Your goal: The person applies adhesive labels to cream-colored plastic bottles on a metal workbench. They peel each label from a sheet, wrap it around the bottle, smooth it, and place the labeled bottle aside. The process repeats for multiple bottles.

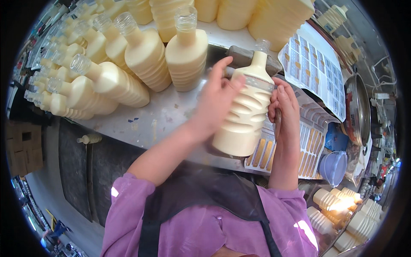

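A cream-coloured ribbed bottle (246, 115) with a clear threaded neck leans on a dark grey block (244, 55), its base near the table's front edge. Across its shoulder runs a translucent grey strip (257, 83). My left hand (216, 96), blurred, is open, with forefinger and thumb apart and the thumb against the strip's left part. On the other side my right hand (284, 103) is closed at the bottle's right edge, where the strip ends. A dark, narrow shape shows under its fingers; what it is I cannot make out.
Many similar bottles (147, 60) crowd the table's left and back. To the right lie sheets of labels (314, 60), a metal pan (361, 111) and a translucent blue cup (334, 167). More bottles (338, 201) sit low at the right. A cardboard box (23, 150) stands far left.
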Demonstrator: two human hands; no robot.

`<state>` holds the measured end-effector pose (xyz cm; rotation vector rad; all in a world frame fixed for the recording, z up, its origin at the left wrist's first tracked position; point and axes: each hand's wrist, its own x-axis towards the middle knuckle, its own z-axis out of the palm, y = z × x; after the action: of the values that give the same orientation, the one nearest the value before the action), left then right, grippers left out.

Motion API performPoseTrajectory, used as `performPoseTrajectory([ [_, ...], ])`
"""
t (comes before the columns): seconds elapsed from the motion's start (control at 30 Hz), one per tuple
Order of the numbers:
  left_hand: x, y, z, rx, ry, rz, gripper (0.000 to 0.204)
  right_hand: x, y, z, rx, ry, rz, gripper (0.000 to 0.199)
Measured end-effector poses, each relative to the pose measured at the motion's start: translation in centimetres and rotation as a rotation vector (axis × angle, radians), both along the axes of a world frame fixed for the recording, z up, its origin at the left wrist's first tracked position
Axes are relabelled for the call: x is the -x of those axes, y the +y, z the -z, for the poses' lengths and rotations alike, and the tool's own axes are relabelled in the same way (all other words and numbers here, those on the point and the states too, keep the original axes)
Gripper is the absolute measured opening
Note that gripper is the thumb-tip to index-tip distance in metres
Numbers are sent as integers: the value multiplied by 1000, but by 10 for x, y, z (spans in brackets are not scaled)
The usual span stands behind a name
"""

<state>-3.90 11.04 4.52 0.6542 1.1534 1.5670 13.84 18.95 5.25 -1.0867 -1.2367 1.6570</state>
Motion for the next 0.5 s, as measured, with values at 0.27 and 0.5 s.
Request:
performPoseTrajectory([
  [0.27,-4,18,8,1,-17,-22,29,3,7,-1,36,-12,-75,29],
  [0.5,-4,19,11,-5,-37,-42,28,6,5,-5,22,-20,-75,31],
])
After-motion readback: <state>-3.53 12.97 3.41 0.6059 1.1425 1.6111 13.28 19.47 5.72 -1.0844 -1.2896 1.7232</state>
